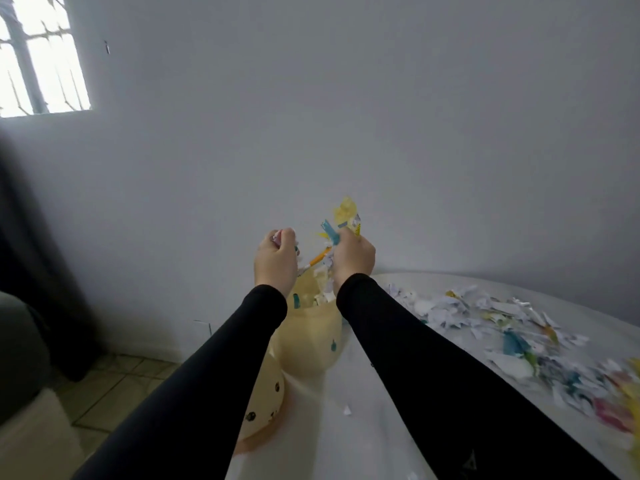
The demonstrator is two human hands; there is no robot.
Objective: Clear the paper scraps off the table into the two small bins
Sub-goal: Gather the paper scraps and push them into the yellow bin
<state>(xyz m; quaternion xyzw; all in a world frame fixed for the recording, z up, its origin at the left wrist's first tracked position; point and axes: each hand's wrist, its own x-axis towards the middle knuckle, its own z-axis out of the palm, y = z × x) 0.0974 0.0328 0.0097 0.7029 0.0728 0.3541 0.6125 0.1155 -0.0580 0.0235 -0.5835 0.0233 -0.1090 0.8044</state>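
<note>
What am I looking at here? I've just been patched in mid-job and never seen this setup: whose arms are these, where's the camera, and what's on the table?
There is no machine here: a person in black sleeves is working with bare hands. The single picture comes from a camera worn on their head, looking forward and down.

The left hand and the right hand are raised above a pale yellow bin and both clutch coloured paper scraps. This bin already holds scraps. A second pale bin with dark spots sits nearer the camera, mostly hidden by the left arm.

On the white table, to the right, lies a big scrap pile yet to be cleared.
</note>
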